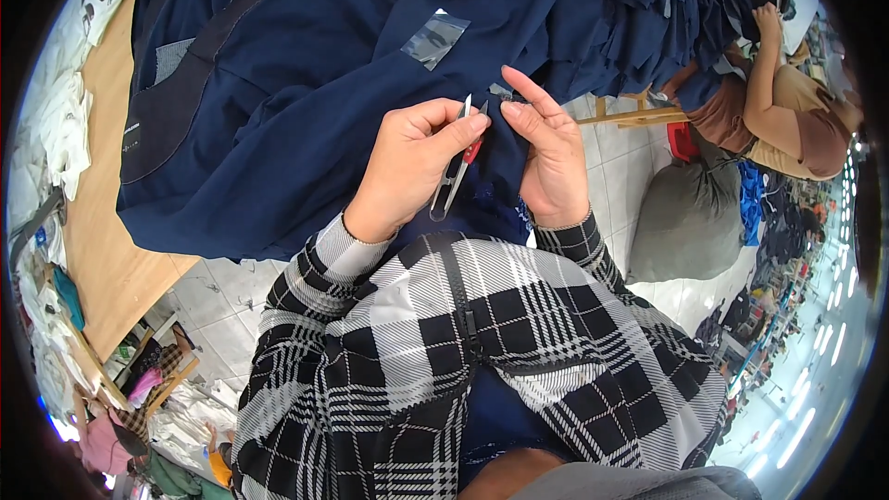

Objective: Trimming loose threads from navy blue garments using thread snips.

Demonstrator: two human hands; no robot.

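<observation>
The fingers of a worker's left hand (407, 162) close around a pair of red-handled thread snips (472, 150), blades slightly parted and pointing away from the plaid-jacketed body (472, 333). Just right of the snips, the thumb of the right hand (553, 143) appears to pinch a small shiny scrap (501, 93) against a finger that cannot be made out, while the index finger stretches out free. The blades stand apart from the scrap.

Navy cloth (306, 143) with dark panels spreads beneath and beyond the snips, and a clear packet (435, 39) lies flat on it, just beyond their tips. The work looks to be under way, with tool and scrap both in hand; no cut is visible at this instant, and how much is done or left cannot be told.

Farther out, a pale wooden counter (116, 268) shows left of the snips. To their right are bunched navy fabric (630, 23), a bulging grey sack (690, 222) and a co-worker in brown (806, 120).
</observation>
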